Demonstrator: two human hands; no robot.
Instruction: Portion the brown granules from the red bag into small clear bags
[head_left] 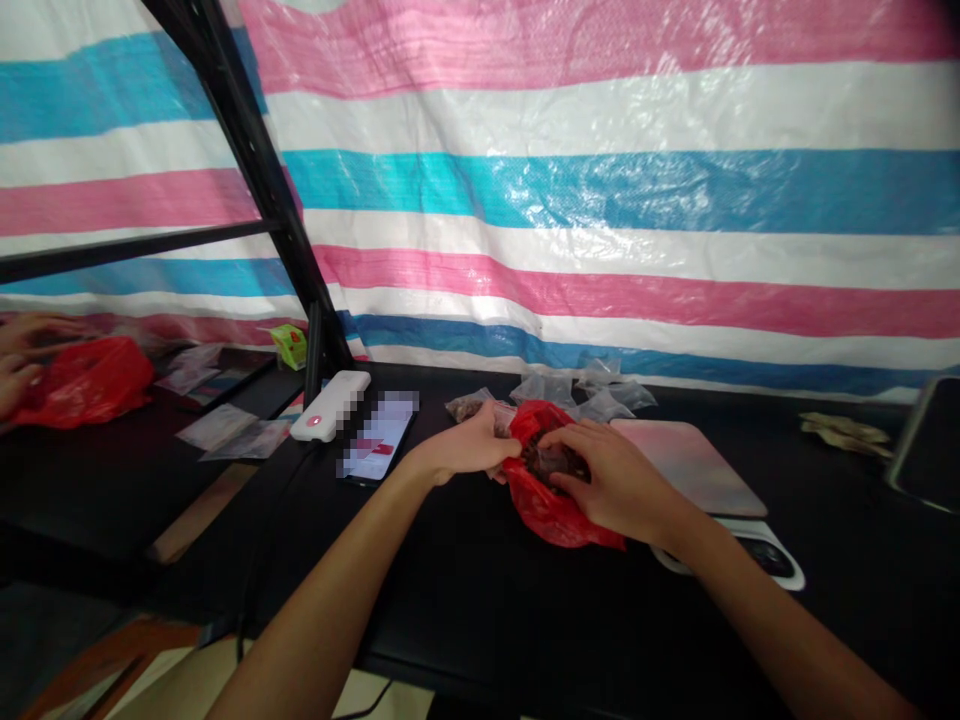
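Observation:
A red plastic bag [559, 515] lies with its mouth open on the black table, with dark brown loose bits [574, 462] inside it. My left hand [469, 445] is closed on the bag's left rim, the thumb over the edge. A small clear packet lies by its fingers, partly hidden. My right hand [619, 480] reaches into the mouth from the right, thumb and fingers curled around dark contents. What exactly they grip cannot be made out. Just behind my left hand lies a small clear bag with brown content [466, 405].
Several clear zip bags [604, 403] lie at the back. A scale [784, 570] with a flat pinkish plate [690, 465] sits right. A phone [379, 435] and white power bank [330, 405] lie left. Beyond the black frame [247, 170], another person's hands [30, 345] touch a red bag [90, 380].

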